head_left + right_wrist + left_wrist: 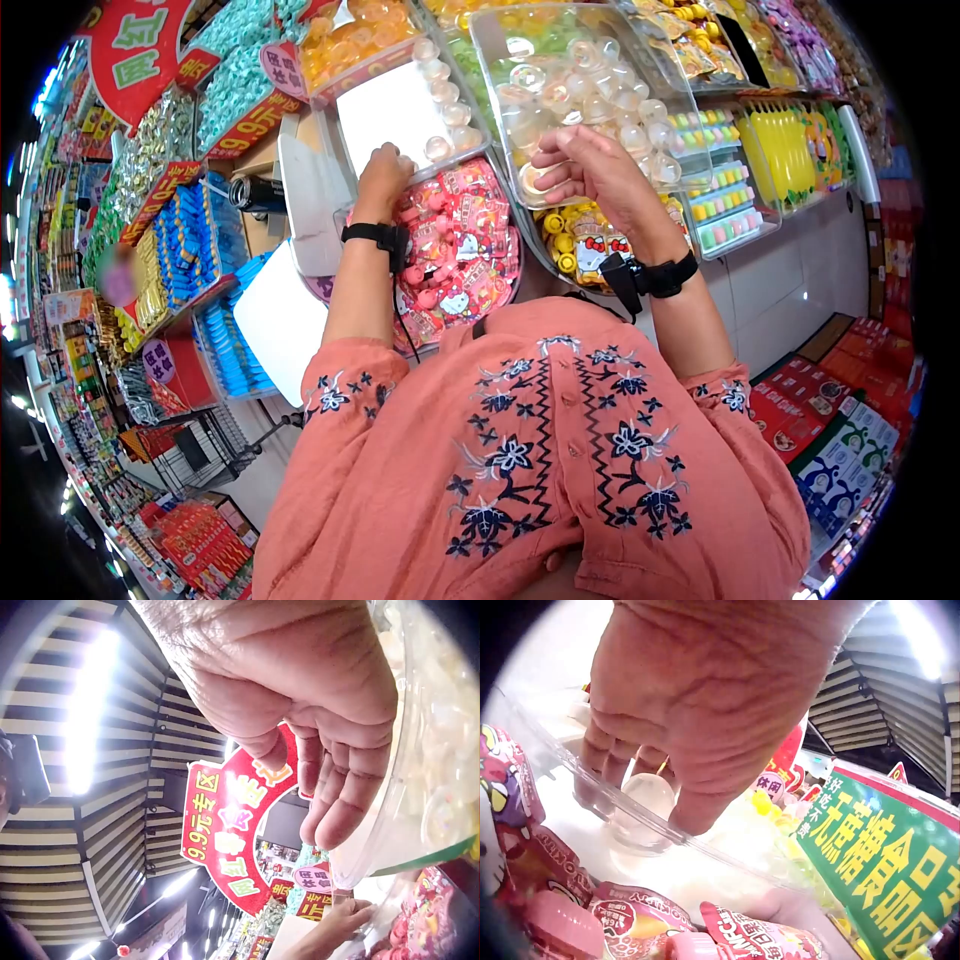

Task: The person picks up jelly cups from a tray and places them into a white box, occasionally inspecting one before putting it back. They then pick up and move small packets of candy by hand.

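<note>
Clear jelly cup (645,801) sat inside left bin (385,115), at its white base; your left hand (385,185) pinched it between thumb and fingers, likely to steady that dome. More cups (445,92) lined bin's right side, probably for tidy display. Your right hand (605,182) hung beside right bin (484,68), fingers loosely bent, gripping nothing. Nearer you, pink pouches (470,255) showed "KITTY"; beyond, green sign (877,870) read "无蔗糖食品区", red sign (202,817) "9.9元专区".

A coral shirt (575,440) bears navy-and-white floral embroidery (512,455); black wrist straps (672,277), the left trailing a thin cable (406,325).
</note>
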`<state>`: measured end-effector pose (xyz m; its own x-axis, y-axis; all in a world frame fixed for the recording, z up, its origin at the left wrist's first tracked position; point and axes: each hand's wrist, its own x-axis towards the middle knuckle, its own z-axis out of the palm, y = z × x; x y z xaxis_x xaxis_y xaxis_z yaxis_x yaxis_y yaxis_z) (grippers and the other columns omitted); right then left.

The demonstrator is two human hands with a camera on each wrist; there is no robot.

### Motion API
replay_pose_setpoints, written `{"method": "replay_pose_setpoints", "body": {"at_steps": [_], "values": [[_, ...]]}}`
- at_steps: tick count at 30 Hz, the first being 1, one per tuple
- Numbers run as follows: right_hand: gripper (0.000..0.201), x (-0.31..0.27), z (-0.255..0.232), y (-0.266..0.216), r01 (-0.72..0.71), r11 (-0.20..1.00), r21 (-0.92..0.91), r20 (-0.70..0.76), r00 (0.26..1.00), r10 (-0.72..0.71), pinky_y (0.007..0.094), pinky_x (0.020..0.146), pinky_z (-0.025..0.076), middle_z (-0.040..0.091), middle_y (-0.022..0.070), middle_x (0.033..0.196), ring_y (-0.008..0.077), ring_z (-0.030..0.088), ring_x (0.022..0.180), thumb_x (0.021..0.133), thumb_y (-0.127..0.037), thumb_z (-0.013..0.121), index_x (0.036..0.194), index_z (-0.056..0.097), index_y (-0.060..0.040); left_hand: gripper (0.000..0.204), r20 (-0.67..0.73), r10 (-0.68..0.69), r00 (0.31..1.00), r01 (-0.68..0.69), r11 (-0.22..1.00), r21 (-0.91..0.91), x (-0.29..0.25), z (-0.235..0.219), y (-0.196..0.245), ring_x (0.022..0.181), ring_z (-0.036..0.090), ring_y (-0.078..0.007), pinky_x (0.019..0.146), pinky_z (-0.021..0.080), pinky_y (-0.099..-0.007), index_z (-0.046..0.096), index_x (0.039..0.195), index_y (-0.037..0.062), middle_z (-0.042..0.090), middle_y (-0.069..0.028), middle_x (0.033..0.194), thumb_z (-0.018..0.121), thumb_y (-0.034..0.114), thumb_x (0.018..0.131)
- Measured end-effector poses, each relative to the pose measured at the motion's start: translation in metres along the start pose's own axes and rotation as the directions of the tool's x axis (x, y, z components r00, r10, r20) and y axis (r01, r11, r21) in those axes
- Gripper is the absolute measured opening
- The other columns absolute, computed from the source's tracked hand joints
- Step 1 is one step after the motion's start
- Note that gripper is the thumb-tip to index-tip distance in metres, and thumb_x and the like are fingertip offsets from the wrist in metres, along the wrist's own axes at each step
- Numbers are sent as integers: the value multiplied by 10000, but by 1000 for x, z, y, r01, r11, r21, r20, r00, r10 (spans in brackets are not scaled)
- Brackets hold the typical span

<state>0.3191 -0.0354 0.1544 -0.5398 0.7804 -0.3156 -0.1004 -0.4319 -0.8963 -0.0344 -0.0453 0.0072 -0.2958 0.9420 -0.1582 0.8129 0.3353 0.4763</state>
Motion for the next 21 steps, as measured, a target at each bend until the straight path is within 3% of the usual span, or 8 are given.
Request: {"method": "replay_pose_setpoints", "body": {"at_steps": [2,5,8,11,14,21], "values": [[356,-2,0,-1,4,1000,5,0,1000,-4,285,705,580,655,108,1024,160,684,839,1028,-321,512,1126,574,15,518,-3,96,995,-96,992,-82,0,3,-6,1049,640,-408,930,493,-414,627,1146,-79,650,-312,1115,643,316,812],[350,-2,-1,0,6,1000,13,-3,1000,-6,284,702,582,656,106,1016,157,684,837,1029,-315,510,1124,574,15,545,-26,113,993,-114,990,-78,-1,1,-2,1040,652,-393,927,493,-403,624,1165,-81,664,-301,1099,644,344,825],[344,-2,-2,1,5,1000,23,-5,1000,-5,284,700,583,657,104,1009,155,683,834,1030,-310,508,1122,574,15,535,-22,43,999,-45,995,-84,1,-2,-1,1053,649,-392,931,492,-395,625,1191,-62,664,-281,1136,629,351,852],[343,-1,-3,2,6,1000,24,-8,1000,-5,285,698,583,658,104,1007,154,682,829,1031,-309,507,1125,572,14,521,120,63,991,-54,996,-77,6,-7,-8,1067,649,-367,944,488,-378,620,1225,-37,673,-238,1159,607,363,891],[344,-1,-3,2,7,1000,25,-6,1000,-7,286,695,584,658,105,1005,154,680,825,1032,-310,507,1131,569,14,525,172,48,984,-9,976,-219,11,-2,-19,1095,639,-333,963,476,-367,610,1256,-14,674,-213,1174,582,391,923],[350,0,-2,2,0,1000,31,-12,1000,0,288,689,584,654,110,1009,158,678,826,1034,-309,502,1135,564,20,584,154,73,985,-40,978,-202,3,-1,-13,1161,608,-324,1003,449,-363,587,1295,0,645,-226,1231,564,460,937]]}}
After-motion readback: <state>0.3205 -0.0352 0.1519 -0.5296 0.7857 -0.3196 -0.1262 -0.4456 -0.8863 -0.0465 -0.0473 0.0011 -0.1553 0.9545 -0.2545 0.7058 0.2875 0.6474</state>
